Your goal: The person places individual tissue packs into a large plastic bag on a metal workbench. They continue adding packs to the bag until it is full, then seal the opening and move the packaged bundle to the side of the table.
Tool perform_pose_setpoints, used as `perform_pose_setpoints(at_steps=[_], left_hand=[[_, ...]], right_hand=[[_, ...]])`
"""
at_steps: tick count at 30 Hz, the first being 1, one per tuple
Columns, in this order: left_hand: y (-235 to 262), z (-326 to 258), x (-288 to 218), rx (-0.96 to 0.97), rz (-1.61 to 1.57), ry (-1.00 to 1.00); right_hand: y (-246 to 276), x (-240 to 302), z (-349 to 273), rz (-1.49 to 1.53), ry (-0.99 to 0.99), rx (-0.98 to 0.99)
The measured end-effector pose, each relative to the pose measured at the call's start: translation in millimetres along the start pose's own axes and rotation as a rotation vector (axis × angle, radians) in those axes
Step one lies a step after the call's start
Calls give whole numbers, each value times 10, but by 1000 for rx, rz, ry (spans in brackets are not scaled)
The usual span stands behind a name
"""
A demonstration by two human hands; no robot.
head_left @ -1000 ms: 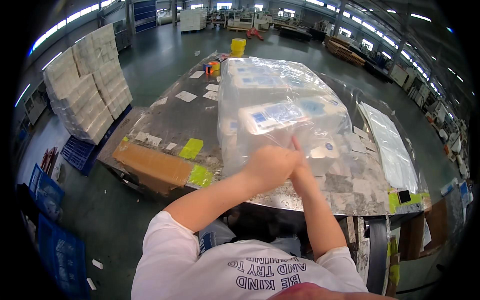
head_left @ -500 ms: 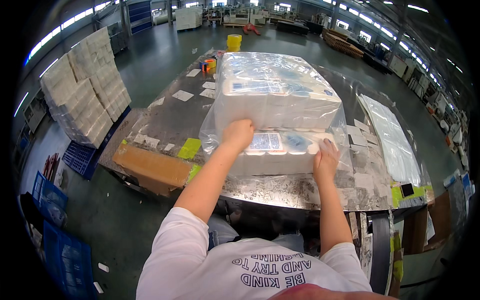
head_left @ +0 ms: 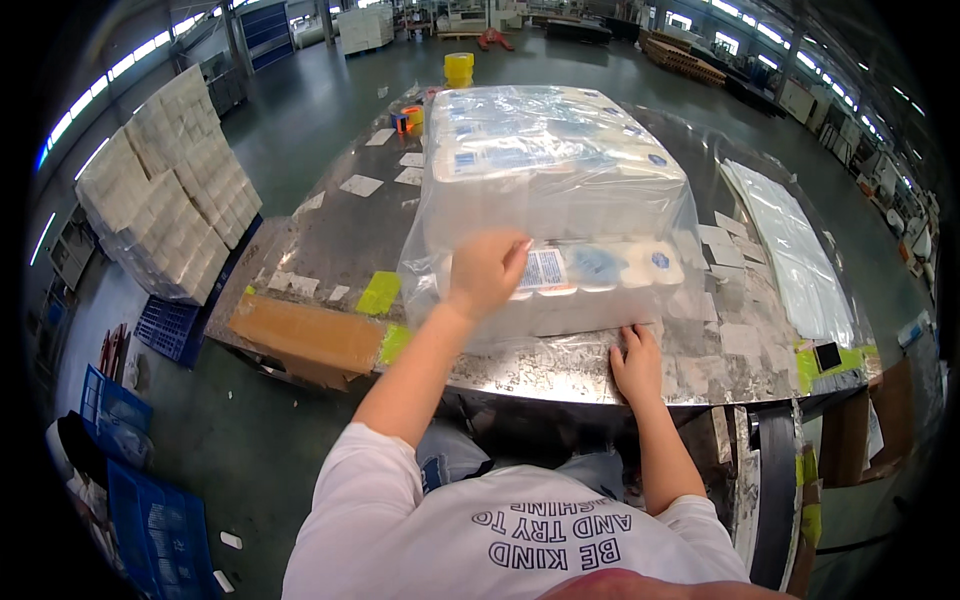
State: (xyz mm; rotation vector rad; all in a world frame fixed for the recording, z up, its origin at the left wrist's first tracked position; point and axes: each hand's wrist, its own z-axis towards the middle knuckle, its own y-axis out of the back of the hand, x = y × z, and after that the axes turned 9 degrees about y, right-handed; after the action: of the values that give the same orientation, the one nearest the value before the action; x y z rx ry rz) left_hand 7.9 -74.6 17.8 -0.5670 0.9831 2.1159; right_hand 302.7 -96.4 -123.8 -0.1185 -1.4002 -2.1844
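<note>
A large block of wrapped white paper rolls (head_left: 540, 165) sits inside a clear plastic bag (head_left: 415, 245) on the metal-topped table (head_left: 560, 375). A lower pack of rolls (head_left: 595, 270) with a printed label shows at its near side. Slightly blurred, my left hand (head_left: 488, 272) is closed in a pinch on the bag's film, in front of the near pack's left part. My right hand (head_left: 637, 365) rests at the foot of that pack, fingers apart, fingertips touching its lower front edge.
A stack of clear bags (head_left: 790, 255) lies on the right. Paper labels and an orange tape roll (head_left: 412, 117) are at the left; yellow tape rolls (head_left: 459, 68) stand behind. A cardboard box (head_left: 305, 335) edges the table. Wrapped packs (head_left: 165, 190) fill a blue pallet (head_left: 170, 325).
My right hand has dropped from the pack's right top corner to its lower front edge. My left hand has shifted slightly right, still closed. The view has tilted a little.
</note>
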Motion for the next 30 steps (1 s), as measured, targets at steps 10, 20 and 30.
perform_pose_setpoints(at_steps=[10,20,30], left_hand=[[881,-659,-1642,32,-833,-620],[642,-451,-1921,96,-1360,-982],[528,-316,-1886,294,-1553,-1113]], right_hand=[[39,-12,-3,-12,16,17],[-68,-133,-63,-54,9,24],[-46,-92,-54,-16,14,20]])
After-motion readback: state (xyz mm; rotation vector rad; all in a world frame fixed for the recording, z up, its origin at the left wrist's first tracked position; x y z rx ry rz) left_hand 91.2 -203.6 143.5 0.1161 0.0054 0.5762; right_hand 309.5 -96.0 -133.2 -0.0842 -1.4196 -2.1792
